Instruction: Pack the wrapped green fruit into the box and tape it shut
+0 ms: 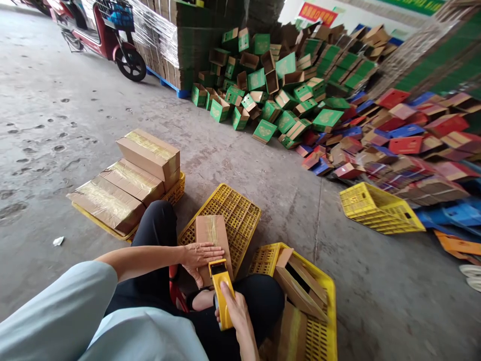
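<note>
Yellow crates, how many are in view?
4. The left crate is under taped boxes; the middle crate bears the box under the left hand; the lower-right crate holds an open box; the far-right crate sits near red boxes. More may be hidden.

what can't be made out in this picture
All in the head view:
- inside of the brown cardboard box under the left hand: closed top hides it
- grip of the yellow tape dispenser: right hand covers part
- near end of the yellow plastic crate: bottom edge cuts it off
- lettering on the red banner: too small, blurred
</note>
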### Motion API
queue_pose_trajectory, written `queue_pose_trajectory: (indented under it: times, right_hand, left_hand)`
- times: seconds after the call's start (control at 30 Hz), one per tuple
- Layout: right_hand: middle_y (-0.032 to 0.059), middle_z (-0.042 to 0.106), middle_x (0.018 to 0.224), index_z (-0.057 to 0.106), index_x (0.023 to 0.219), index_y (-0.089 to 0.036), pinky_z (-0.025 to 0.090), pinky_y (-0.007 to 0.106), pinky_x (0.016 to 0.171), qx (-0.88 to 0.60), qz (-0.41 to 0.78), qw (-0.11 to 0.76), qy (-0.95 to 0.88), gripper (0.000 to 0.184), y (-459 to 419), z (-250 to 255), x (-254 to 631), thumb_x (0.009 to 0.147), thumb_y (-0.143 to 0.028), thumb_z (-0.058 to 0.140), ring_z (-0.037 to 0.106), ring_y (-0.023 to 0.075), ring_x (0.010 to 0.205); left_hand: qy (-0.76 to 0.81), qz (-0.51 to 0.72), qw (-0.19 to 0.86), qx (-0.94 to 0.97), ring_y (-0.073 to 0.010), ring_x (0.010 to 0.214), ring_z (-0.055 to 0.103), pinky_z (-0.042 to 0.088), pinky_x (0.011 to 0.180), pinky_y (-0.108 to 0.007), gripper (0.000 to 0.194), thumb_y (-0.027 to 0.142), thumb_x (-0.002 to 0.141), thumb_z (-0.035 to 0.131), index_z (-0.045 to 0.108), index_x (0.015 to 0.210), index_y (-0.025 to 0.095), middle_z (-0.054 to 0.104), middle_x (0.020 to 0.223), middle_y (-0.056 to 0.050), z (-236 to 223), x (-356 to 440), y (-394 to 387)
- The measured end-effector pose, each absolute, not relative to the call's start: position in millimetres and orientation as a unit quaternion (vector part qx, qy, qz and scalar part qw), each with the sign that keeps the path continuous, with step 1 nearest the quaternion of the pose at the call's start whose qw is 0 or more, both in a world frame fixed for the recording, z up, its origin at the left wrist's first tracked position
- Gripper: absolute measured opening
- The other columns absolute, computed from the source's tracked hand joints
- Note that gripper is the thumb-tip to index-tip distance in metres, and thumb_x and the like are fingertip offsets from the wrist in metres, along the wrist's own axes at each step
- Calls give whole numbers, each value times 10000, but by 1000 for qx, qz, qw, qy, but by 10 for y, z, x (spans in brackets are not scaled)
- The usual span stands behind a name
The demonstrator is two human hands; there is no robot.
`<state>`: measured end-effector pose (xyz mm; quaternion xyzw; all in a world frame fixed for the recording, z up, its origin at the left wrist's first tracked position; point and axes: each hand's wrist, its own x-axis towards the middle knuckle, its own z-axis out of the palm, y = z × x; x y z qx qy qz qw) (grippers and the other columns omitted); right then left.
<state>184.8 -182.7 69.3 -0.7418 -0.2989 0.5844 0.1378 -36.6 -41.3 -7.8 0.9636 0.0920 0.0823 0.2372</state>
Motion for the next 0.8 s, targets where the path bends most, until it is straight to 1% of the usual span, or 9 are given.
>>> queue_pose_trajectory:
  times: [0.17, 0.33, 0.47, 0.53, 0.67, 0.73, 0.8]
  right_hand:
    - [69, 698, 551, 642, 788, -218, 543, 281, 480, -737, 593, 132, -296, 692, -1906, 689, 1844, 819, -891, 484, 684, 216, 494]
    - [76, 679, 515, 645, 779, -215, 520, 286, 446, -745, 585, 104, -305, 704, -2123, 686, 1971, 814, -896, 467, 678, 232, 471]
    - [66, 675, 508, 651, 817, -196, 524, 279, 449, -751, 580, 121, -291, 709, -2101, 711, 1967, 793, -890, 510, 674, 225, 467]
    - [61, 672, 510, 650, 801, -192, 526, 277, 452, -749, 580, 144, -286, 697, -2013, 740, 1911, 790, -880, 537, 672, 221, 468]
    - [47, 669, 543, 619, 728, -195, 533, 268, 470, -740, 573, 196, -292, 646, -1850, 799, 1804, 802, -837, 599, 663, 199, 465]
    - [38, 661, 550, 616, 734, -190, 533, 263, 473, -739, 569, 207, -296, 638, -1824, 809, 1788, 813, -823, 605, 655, 187, 451]
    - [37, 662, 559, 629, 763, -182, 530, 257, 475, -735, 570, 212, -301, 640, -1827, 798, 1799, 826, -818, 596, 659, 185, 453]
  left_hand:
    - [84, 80, 257, 959, -317, 1605, 212, 156, 1319, -459, 1085, 754, 917, 554, 178, 1676, 76, 215, 1718, -188, -63, -375, -333]
    - [80, 72, 261, 959, -299, 1593, 257, 204, 1308, -442, 937, 679, 979, 485, 229, 1672, 102, 264, 1710, -158, -74, -365, -295]
    - [71, 66, 262, 960, -309, 1592, 257, 204, 1305, -454, 910, 679, 996, 420, 253, 1664, 84, 251, 1713, -163, -141, -352, -197]
    - [63, 72, 260, 961, -312, 1583, 285, 220, 1299, -450, 897, 690, 998, 393, 294, 1653, 85, 283, 1702, -165, -152, -346, -59]
    - [87, 64, 268, 957, -324, 1544, 372, 296, 1268, -422, 862, 707, 960, 472, 441, 1599, 129, 397, 1657, -149, -73, -341, 234]
    - [105, 51, 276, 954, -333, 1548, 363, 295, 1268, -421, 878, 716, 940, 503, 450, 1595, 133, 400, 1658, -144, -32, -351, 235]
    - [101, 45, 277, 954, -337, 1560, 334, 276, 1276, -415, 922, 730, 930, 513, 402, 1619, 127, 367, 1676, -140, -36, -363, 91]
